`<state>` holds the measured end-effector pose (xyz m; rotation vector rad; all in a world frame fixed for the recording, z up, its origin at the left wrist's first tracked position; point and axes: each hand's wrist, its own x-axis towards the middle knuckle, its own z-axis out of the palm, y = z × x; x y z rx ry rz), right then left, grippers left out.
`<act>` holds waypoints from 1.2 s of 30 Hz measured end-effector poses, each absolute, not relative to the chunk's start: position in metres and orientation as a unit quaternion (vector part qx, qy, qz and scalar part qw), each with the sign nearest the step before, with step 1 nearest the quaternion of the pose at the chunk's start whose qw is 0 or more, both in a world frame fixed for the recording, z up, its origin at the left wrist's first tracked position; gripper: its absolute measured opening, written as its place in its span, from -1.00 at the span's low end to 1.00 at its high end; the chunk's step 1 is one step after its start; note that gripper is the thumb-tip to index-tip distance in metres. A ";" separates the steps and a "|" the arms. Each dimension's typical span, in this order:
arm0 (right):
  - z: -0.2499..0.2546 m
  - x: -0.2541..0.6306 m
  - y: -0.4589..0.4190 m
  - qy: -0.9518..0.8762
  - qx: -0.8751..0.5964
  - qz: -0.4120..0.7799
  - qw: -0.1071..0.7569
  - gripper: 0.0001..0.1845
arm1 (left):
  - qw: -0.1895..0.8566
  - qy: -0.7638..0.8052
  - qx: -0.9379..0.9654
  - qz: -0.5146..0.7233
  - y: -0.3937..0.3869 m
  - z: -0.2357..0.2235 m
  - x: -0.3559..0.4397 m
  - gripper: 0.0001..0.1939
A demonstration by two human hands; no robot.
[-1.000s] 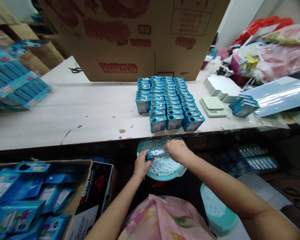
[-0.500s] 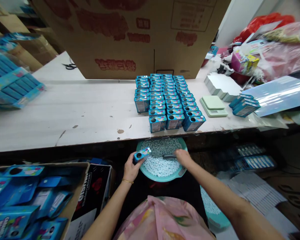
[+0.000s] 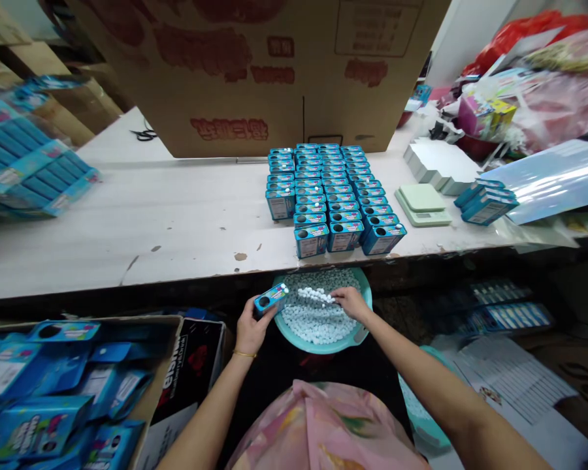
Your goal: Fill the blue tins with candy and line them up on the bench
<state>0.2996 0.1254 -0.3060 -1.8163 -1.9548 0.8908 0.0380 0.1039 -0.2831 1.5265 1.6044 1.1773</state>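
My left hand (image 3: 250,328) is closed around a small blue tin (image 3: 270,298), held at the left rim of a teal basin (image 3: 360,334) full of small white-blue candies (image 3: 313,320). My right hand (image 3: 350,301) is pinched on a scoop heaped with candies (image 3: 316,295), raised just above the pile. On the table above stand several rows of the same blue tins (image 3: 334,196), packed side by side.
A large cardboard box (image 3: 255,72) stands behind the tins. Scissors (image 3: 144,134) lie at the far left. A green scale (image 3: 423,203), white boxes (image 3: 438,170) and loose tins (image 3: 487,203) sit right. A carton of blue packs (image 3: 53,391) is at lower left.
My right hand dipped into the basin and has come up with a loaded scoop. My left hand moved the tin to the basin's left rim and tipped it upright.
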 end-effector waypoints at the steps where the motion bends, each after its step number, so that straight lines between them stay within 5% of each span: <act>1: -0.294 0.305 0.125 -0.691 -0.628 0.310 0.177 -0.72 | 0.304 0.605 0.588 0.442 0.105 -0.285 0.040 -0.59; 5: -0.240 0.311 0.119 -0.737 -0.592 0.268 0.186 -0.73 | 0.271 0.591 0.640 0.409 0.110 -0.292 0.056 -0.61; 13: -0.169 0.276 0.102 -0.821 -0.567 0.064 -0.029 -0.74 | 0.230 0.562 0.700 0.376 0.110 -0.294 0.083 -0.66; 22: -0.145 0.265 0.093 -0.841 -0.539 -0.002 -0.043 -0.77 | 0.244 0.543 0.701 0.393 0.108 -0.297 0.081 -0.68; 29: -0.232 0.322 0.107 -0.735 -0.666 0.113 -0.065 -0.66 | 0.277 0.522 0.676 0.439 0.099 -0.301 0.055 -0.67; 36: -0.328 0.259 0.121 -0.680 -0.703 0.207 -0.016 -0.63 | 0.289 0.566 0.625 0.453 0.091 -0.305 0.041 -0.63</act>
